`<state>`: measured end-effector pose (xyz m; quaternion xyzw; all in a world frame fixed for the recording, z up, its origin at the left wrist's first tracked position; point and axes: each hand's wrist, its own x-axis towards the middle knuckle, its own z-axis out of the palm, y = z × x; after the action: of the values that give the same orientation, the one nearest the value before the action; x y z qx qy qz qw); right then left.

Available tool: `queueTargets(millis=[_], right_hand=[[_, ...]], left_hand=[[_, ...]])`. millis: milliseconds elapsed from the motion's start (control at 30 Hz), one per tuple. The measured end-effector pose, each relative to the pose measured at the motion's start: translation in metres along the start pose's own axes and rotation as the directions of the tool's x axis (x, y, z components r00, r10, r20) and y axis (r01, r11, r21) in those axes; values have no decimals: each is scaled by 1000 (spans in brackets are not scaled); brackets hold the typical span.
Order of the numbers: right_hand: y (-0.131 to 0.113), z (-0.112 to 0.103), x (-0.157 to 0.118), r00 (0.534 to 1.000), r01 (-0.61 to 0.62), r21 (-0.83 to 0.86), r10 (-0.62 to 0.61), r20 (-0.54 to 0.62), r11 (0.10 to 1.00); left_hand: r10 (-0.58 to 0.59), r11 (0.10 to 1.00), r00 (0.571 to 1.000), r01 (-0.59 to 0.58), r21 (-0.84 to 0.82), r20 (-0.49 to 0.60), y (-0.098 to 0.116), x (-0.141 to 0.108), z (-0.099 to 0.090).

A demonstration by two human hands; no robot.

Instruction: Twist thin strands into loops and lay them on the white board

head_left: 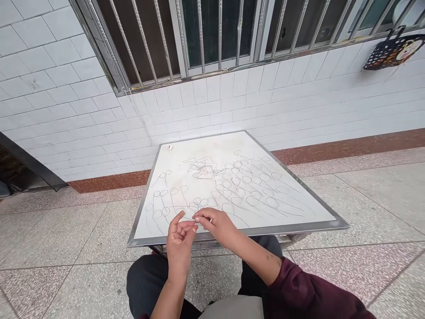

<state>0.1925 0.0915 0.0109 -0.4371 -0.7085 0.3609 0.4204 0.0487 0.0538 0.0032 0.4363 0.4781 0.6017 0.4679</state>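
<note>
Over the near edge of a white table (195,155), my two hands meet fingertip to fingertip. My left hand (181,232) pinches something too small to make out, its index finger raised. Thumb and fingers of my right hand (212,221) are pressed together at the same spot, and what they hold is hidden. Many thin dark wire pieces with round loops and long tails (254,200) lie across the middle and right of the table. A few more looped wires (174,191) lie at the left. A tangle of bent wires (202,168) sits toward the back.
A small red and white object (170,148) lies at the table's back left corner. The table's grey metal rim (265,229) runs close below my hands. Behind stands a white tiled wall (212,106) with barred windows; a patterned bag (393,52) hangs at right.
</note>
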Motion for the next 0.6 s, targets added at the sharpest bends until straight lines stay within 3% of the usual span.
queueTargets(millis=[167,333,467,533,600], right_hand=[[3,0,0,983,-180,299,183,21,937],[2,-5,1,978,-192,468,209,16,863],[4,-10,-2,985,-139,382,169,-45,914],[6,-12,-5,995,-75,247,88,-41,966],[8,-13,-8,999,36,50,-34,-30,998]], left_hand=[[-47,998,997,45,49,54,-4,-7,0],[-110,994,985,108,24,136,-10,-12,-2],[-139,990,985,139,12,106,-2,1,-20],[-119,993,993,119,15,13,10,13,-33],[-92,995,996,91,50,13,25,22,-42]])
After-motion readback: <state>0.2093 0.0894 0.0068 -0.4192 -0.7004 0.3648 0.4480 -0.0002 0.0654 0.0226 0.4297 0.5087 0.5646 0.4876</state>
